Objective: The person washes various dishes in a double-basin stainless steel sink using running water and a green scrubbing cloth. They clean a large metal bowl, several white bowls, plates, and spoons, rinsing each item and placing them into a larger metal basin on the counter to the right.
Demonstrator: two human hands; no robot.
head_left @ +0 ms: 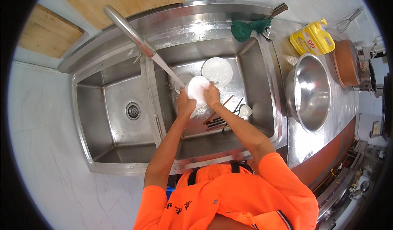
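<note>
Over the right basin of a steel double sink, both my hands grip a small round white dish [198,89]. My left hand [186,104] is closed on its left edge, my right hand [211,95] on its right edge. Water [168,69] runs from the spout of the faucet [130,30] down beside the dish. A white plate [217,69] lies in the basin just beyond my right hand. Several chopsticks [216,121] and a white spoon [245,110] lie below my right forearm. More white ware under the held dish is partly hidden.
The left basin [123,103] has a round drain. On the right counter stand a large steel bowl [321,93], a yellow pump bottle [312,38] and a brown pot [346,63]. A green cloth [242,30] and a ladle-like utensil [279,10] rest at the sink's back right corner.
</note>
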